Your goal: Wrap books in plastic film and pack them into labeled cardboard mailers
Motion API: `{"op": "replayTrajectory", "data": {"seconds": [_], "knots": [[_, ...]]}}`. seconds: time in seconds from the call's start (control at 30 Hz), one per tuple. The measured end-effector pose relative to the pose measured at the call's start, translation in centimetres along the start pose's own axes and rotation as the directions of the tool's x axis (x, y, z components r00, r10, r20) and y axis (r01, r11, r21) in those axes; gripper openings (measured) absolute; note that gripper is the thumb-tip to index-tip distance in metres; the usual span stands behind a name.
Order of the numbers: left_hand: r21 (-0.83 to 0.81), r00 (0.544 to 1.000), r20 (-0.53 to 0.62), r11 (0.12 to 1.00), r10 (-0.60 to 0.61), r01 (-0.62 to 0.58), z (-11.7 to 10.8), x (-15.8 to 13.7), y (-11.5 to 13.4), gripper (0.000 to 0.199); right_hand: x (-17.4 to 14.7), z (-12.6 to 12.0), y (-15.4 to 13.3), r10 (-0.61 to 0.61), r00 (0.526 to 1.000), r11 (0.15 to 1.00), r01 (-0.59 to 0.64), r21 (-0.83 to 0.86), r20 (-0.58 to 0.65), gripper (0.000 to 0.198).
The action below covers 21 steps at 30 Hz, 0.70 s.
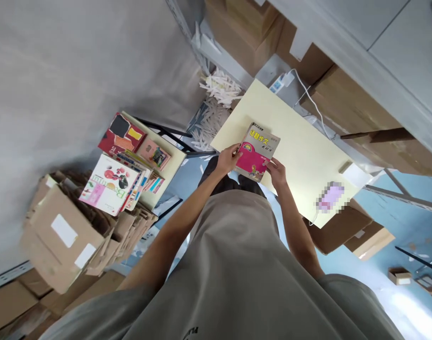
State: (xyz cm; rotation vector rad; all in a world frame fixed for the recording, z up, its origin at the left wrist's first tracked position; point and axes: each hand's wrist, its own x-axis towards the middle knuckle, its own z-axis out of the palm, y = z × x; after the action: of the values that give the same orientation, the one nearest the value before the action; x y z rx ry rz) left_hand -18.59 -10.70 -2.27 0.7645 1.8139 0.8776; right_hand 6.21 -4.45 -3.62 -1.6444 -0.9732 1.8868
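Pink-and-grey book [257, 152] is held at the near edge of the desk [302, 153], toward the near left corner; whether it is lifted cannot be told. One side is grasped by the left hand [227, 159], the other by the right hand [276, 172]. A blurred purple object [331, 196] is seen by the near right corner.

Single head cam, worn by the person, aimed forward and steeply down over the grey shirt [237, 269], which fills bottom centre. Wide view; table [300, 151] at middle distance, running diagonally across frame. Left hand [228, 159] and right hand [275, 172] near frame centre, small, well apart from lens. Wall [77, 56] takes upper left, shelving [331, 42] cuts upper right, floor [373, 271] lower right.
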Motion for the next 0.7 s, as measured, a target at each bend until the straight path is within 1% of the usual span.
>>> {"op": "replayTrajectory", "data": {"seconds": [0.07,0.13,0.23,0.3,0.33,0.37,0.43,0.53,0.63,0.7], "knots": [[0.086,0.999,-0.032,0.996,-0.001,0.004,-0.3,2.9,0.0,0.052,2.6,1.4,-0.5,-0.05,0.999,0.999,0.05,-0.007,-0.02,0.082],[0.147,0.999,-0.041,0.989,0.018,-0.012,-0.4,6.5,0.1,0.059,5.5,2.5,-1.3,-0.116,0.993,0.993,0.116,-0.02,-0.034,0.081],[0.16,0.998,-0.017,0.985,0.067,-0.064,-0.4,11.4,-0.2,0.068,9.6,3.5,-2.2,-0.204,0.978,0.977,0.2,-0.077,-0.035,0.077],[0.134,0.997,0.01,0.988,0.078,-0.079,-0.5,13.2,-0.9,0.068,11.4,3.9,-2.3,-0.21,0.976,0.97,0.201,-0.139,-0.052,0.072],[0.123,0.997,0.023,0.99,0.067,-0.07,-0.7,13.5,-1.5,0.066,11.8,4.1,-2.1,-0.195,0.978,0.968,0.18,-0.177,-0.074,0.069],[0.117,0.998,0.036,0.992,0.05,-0.054,-1.1,13.3,-2.2,0.064,11.9,4.3,-2.0,-0.173,0.98,0.965,0.148,-0.216,-0.101,0.065],[0.111,0.998,0.057,0.994,0.006,-0.012,-2.4,11.9,-3.9,0.057,11.2,4.8,-1.6,-0.128,0.978,0.953,0.077,-0.292,-0.162,0.055],[0.052,0.994,0.077,0.996,-0.082,0.078,-5.5,8.0,-7.0,0.045,8.6,6.3,-1.6,-0.059,0.965,0.92,-0.047,-0.39,-0.255,0.04],[-0.034,0.974,0.062,0.974,-0.219,0.222,-8.9,3.9,-9.7,0.032,6.0,8.7,-2.7,0.081,0.94,0.866,-0.231,-0.444,-0.33,0.03],[-0.059,0.961,0.035,0.959,-0.275,0.277,-10.7,2.2,-10.9,0.025,4.9,10.7,-3.8,0.185,0.928,0.832,-0.322,-0.451,-0.322,0.03]]}}
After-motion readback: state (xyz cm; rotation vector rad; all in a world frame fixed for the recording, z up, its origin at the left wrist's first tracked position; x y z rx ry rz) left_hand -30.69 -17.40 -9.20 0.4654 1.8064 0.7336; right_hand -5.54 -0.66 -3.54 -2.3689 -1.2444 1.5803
